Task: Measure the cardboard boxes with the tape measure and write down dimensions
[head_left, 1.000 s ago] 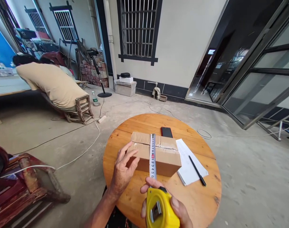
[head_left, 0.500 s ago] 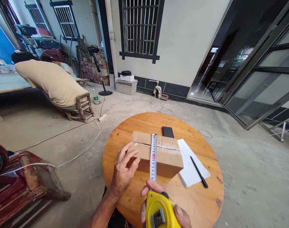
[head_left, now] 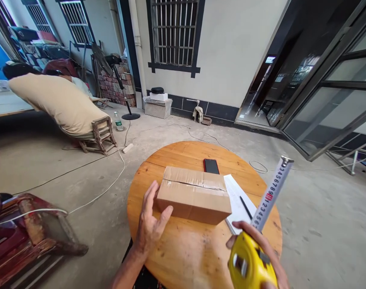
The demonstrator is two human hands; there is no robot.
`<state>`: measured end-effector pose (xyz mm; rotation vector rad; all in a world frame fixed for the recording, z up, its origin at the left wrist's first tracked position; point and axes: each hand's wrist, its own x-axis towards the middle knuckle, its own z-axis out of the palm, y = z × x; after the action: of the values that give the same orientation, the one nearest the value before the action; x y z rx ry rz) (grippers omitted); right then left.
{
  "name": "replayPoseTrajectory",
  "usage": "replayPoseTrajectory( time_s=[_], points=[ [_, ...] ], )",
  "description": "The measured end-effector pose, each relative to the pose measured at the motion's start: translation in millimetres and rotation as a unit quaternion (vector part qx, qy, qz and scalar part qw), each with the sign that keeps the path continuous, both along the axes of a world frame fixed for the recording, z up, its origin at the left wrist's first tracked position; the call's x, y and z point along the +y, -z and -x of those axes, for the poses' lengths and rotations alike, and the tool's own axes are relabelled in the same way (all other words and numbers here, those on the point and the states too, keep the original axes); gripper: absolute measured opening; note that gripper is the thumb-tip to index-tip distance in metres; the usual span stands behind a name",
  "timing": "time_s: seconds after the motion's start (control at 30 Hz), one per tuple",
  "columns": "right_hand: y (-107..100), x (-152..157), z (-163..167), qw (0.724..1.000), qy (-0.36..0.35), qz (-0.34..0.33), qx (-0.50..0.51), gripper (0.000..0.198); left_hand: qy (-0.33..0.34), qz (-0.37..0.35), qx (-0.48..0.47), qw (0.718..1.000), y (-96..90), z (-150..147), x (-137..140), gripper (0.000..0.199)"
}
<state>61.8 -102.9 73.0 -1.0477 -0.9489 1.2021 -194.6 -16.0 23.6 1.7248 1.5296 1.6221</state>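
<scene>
A closed cardboard box (head_left: 195,198) with clear tape along its top seam sits on the round wooden table (head_left: 201,257). My left hand (head_left: 151,220) is at the box's left end, fingers apart and thumb by the front left corner; whether it touches the box I cannot tell. My right hand (head_left: 261,253) grips a yellow tape measure (head_left: 251,263) at the table's front right. Its blade (head_left: 270,194) sticks out up and to the right, clear of the box. Behind the blade lie white paper sheets (head_left: 235,192) with a black pen (head_left: 246,208) on them.
A phone (head_left: 211,166) lies behind the box. To the left are a worn red wooden chair (head_left: 41,228) and a person in a beige top (head_left: 56,100) on a small chair (head_left: 103,134). Cables (head_left: 119,172) cross the floor. A glass door (head_left: 336,100) stands open at right.
My right hand has moved right with the tape measure, lifting its blade off the box top and tilting it rightward. My left hand has shifted slightly left and its fingers have spread.
</scene>
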Motion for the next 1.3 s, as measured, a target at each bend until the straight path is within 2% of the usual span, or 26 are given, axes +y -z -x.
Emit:
replayPoseTrajectory(
  time_s=[0.07, 0.13, 0.23, 0.33, 0.43, 0.53, 0.6, 0.77, 0.9, 0.97, 1.07, 1.23, 1.3],
  points=[
    [13, 18, -11, 0.999, 0.037, -0.009, 0.002, 0.071, 0.031, 0.068, -0.062, 0.995, 12.2, -1, 0, 0.070],
    [26, 34, -13, 1.000, 0.023, 0.008, 0.017, 0.067, 0.063, 0.128, -0.097, 0.985, 18.3, -2, -1, 0.062],
    [32, 44, -6, 0.999, -0.009, 0.027, 0.031, 0.069, 0.042, 0.191, -0.090, 0.976, 7.8, 2, -11, 0.048],
    [13, 44, 0, 0.998, -0.034, 0.020, 0.045, 0.075, -0.015, 0.232, -0.029, 0.972, -18.8, 14, -31, 0.048],
    [-17, 56, 6, 0.996, -0.056, 0.034, 0.063, 0.068, -0.050, 0.234, 0.041, 0.970, -40.4, 27, -46, 0.064],
    [-36, 82, 14, 0.991, -0.079, 0.064, 0.085, 0.057, -0.098, 0.226, 0.099, 0.964, -46.0, 33, -43, 0.067],
    [-43, 101, 19, 0.988, -0.088, 0.079, 0.099, 0.052, -0.100, 0.216, 0.094, 0.967, -44.7, 33, -30, 0.062],
    [-55, 146, 28, 0.981, -0.113, 0.122, 0.100, 0.036, -0.027, 0.185, -0.057, 0.981, -43.2, 33, 21, 0.058],
    [-63, 168, 29, 0.972, -0.134, 0.161, 0.105, 0.027, 0.052, 0.211, -0.228, 0.949, -43.4, 37, 36, 0.067],
    [-66, 169, 30, 0.962, -0.170, 0.178, 0.118, 0.028, 0.071, 0.236, -0.262, 0.933, -43.6, 42, 28, 0.069],
    [-66, 157, 31, 0.954, -0.213, 0.173, 0.123, 0.031, 0.070, 0.249, -0.261, 0.930, -44.0, 49, 5, 0.068],
    [-63, 127, 27, 0.980, -0.167, 0.100, 0.032, 0.038, 0.041, 0.259, -0.305, 0.916, -40.6, 49, -18, 0.075],
    [-60, 112, 26, 0.982, -0.176, 0.066, 0.032, 0.043, 0.026, 0.249, -0.324, 0.913, -38.3, 46, -20, 0.079]
  ],
)
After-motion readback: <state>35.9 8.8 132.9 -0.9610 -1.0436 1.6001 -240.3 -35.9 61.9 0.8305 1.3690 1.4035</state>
